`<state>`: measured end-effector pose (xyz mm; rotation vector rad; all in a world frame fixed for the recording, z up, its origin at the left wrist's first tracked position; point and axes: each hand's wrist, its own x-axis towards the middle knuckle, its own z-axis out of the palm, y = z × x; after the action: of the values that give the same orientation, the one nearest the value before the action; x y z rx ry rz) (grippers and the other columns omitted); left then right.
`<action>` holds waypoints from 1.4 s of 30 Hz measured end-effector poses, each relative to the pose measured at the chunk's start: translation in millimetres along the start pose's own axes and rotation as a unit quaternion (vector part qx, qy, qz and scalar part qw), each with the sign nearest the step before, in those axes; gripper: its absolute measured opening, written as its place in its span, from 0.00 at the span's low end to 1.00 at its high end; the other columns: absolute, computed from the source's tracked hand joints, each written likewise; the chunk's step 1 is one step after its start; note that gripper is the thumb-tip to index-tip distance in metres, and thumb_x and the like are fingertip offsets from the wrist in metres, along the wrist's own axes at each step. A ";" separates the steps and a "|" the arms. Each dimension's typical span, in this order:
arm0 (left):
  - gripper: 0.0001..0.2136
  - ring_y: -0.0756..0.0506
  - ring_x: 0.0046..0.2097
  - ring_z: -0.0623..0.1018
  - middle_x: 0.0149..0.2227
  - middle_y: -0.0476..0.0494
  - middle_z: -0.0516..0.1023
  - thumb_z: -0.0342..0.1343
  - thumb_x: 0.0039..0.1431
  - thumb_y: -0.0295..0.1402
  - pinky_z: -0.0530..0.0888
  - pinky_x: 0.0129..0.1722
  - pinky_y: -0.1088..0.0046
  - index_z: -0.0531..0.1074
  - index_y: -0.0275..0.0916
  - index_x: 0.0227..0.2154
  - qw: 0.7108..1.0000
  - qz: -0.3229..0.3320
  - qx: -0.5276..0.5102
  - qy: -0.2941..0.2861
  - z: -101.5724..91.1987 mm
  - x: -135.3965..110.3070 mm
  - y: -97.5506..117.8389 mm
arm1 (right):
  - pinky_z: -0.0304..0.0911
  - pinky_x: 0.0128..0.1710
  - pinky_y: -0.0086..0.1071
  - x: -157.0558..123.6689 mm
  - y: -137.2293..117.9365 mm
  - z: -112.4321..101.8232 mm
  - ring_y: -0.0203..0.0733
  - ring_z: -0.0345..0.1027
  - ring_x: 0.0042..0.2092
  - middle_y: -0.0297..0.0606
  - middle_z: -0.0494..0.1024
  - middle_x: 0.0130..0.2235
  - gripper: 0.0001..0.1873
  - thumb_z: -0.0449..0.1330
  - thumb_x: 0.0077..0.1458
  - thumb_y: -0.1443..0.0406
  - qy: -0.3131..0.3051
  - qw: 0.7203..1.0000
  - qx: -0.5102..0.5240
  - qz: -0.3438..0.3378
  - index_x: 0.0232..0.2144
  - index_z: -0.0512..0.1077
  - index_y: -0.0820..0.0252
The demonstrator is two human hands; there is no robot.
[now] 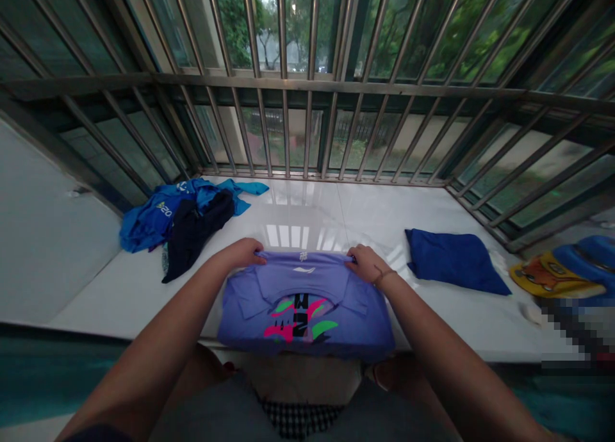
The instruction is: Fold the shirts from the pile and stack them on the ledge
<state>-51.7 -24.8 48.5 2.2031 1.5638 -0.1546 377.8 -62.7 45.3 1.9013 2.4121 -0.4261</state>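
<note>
A purple T-shirt (307, 311) with a pink, green and black print lies partly folded at the front edge of the white window ledge (375, 218). My left hand (245, 252) grips the shirt's far left corner with curled fingers. My right hand (366, 262) pinches the far right corner. Both sleeves are folded in over the shirt's body.
A heap of blue and dark clothes (185, 218) lies at the ledge's back left. A folded dark blue garment (454, 261) rests to the right. A yellow and blue printed item (560, 272) sits at the far right. Metal window bars (307, 96) enclose the ledge.
</note>
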 end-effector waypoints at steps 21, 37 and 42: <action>0.16 0.38 0.52 0.82 0.50 0.35 0.86 0.61 0.67 0.41 0.74 0.52 0.68 0.81 0.37 0.52 0.964 -0.104 -0.050 0.239 -40.8 128.4 2.1 | 0.66 0.54 0.38 103.9 23.5 -32.5 0.54 0.73 0.58 0.56 0.79 0.59 0.21 0.61 0.70 0.64 0.116 0.985 0.003 0.126 0.62 0.72 0.65; 0.11 0.43 0.35 0.81 0.30 0.46 0.84 0.67 0.56 0.43 0.67 0.33 0.71 0.80 0.41 0.26 0.952 -0.179 -0.156 0.191 9.1 32.6 -40.9 | 0.53 0.75 0.58 -121.6 -185.3 113.3 0.58 0.55 0.77 0.48 0.66 0.75 0.34 0.62 0.71 0.51 0.136 0.957 0.080 -0.242 0.73 0.65 0.54; 0.09 0.44 0.36 0.80 0.31 0.46 0.83 0.64 0.58 0.39 0.67 0.33 0.72 0.77 0.40 0.27 0.943 -0.200 -0.155 0.214 -5.0 32.7 -49.2 | 0.54 0.75 0.61 -128.0 -214.6 133.4 0.60 0.57 0.76 0.47 0.64 0.76 0.40 0.67 0.68 0.49 0.143 0.956 0.092 -0.238 0.74 0.63 0.54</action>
<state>-86.1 19.1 28.3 1.7253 2.0915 0.4533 185.5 -261.1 -16.8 1.5053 3.1362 -0.4280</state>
